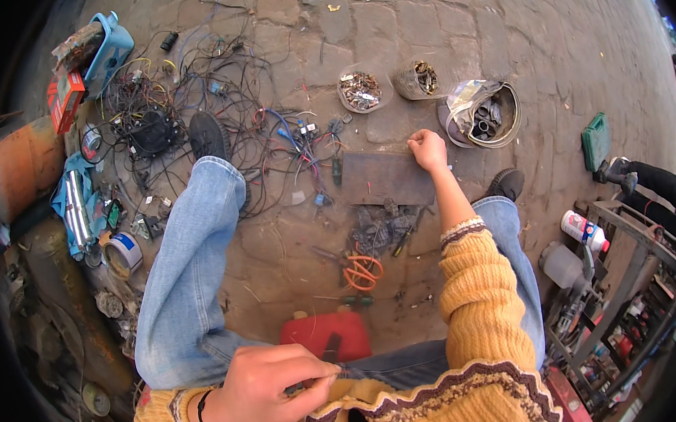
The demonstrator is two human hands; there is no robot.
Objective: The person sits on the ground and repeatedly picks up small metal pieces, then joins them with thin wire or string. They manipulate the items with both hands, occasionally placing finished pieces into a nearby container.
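Note:
My left hand, with a black band on the wrist, is close to my body above my lap. Thumb and forefinger are pinched together; anything between them is too small to make out. Reaching forward, my right hand is closed over the far right corner of a flat dark metal plate on the ground. What its fingers hold, if anything, is hidden. Beyond that hand stand a clear tub of small metal pieces, a container of brass-coloured pieces and a round bucket with dark parts inside.
Tangled cables spread over the paving at the left, around my left shoe. An orange coil lies between my legs, beyond a red object. A metal frame stands at the right, near a green case.

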